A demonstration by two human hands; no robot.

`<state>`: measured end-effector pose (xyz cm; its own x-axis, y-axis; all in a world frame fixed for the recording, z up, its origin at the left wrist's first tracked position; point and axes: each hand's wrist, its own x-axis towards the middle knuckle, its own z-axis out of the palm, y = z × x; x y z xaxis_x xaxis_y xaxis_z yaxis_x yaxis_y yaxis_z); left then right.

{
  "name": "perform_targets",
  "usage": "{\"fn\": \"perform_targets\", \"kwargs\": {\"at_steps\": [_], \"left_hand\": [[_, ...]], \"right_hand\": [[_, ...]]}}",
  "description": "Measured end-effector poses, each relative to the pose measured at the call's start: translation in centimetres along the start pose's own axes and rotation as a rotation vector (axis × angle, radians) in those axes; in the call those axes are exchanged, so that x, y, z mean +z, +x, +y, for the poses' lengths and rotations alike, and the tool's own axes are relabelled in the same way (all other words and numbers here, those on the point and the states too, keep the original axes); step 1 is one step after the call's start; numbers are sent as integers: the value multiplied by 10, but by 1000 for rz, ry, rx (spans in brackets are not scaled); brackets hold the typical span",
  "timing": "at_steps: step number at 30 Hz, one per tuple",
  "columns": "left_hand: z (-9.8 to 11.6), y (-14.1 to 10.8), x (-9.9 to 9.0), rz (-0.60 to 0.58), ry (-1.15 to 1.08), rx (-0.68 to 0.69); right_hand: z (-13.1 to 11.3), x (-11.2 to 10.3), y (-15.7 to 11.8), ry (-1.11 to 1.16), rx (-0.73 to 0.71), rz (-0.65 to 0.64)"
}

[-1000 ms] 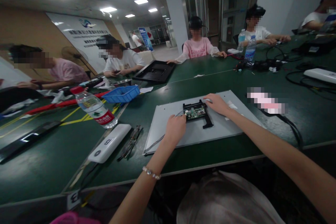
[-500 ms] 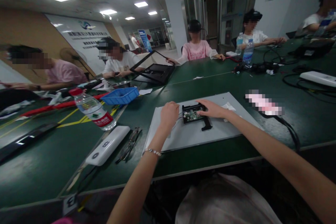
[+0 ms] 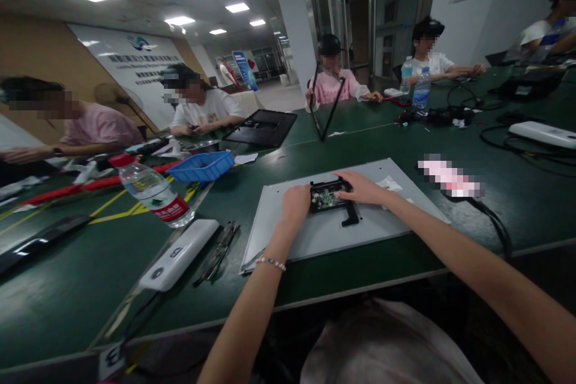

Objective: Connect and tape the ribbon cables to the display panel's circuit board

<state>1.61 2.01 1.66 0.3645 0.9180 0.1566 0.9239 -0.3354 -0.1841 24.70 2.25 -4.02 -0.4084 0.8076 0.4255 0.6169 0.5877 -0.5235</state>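
Black bracket (image 3: 350, 214) edges meet both hands: the left hand (image 3: 296, 205) curls at its left end, fingertips hidden, so whether they pinch anything cannot be told; the right hand (image 3: 362, 189) has its thumb apart from the fingers, thumb over the green circuit board (image 3: 324, 198), fingers at the far right corner. Steadying the bracket calls for light, even force on its plastic rim; thumb pressure on the board could strain small components. Bracket and board lie on a grey panel (image 3: 382, 231), whose flat surface supports them; keeping them level should avoid twisting. White scraps (image 3: 390, 183) lie to the right on the panel. Beyond its left edge are a white power bank (image 3: 180, 255) and a bottle (image 3: 166, 204), on the green table (image 3: 342, 279).
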Motion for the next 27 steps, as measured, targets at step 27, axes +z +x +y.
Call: {"fn": "perform_targets", "kwargs": {"at_steps": [27], "left_hand": [[13, -29, 9, 56, -233, 100]], "right_hand": [[-3, -2, 0, -15, -14, -12]]}}
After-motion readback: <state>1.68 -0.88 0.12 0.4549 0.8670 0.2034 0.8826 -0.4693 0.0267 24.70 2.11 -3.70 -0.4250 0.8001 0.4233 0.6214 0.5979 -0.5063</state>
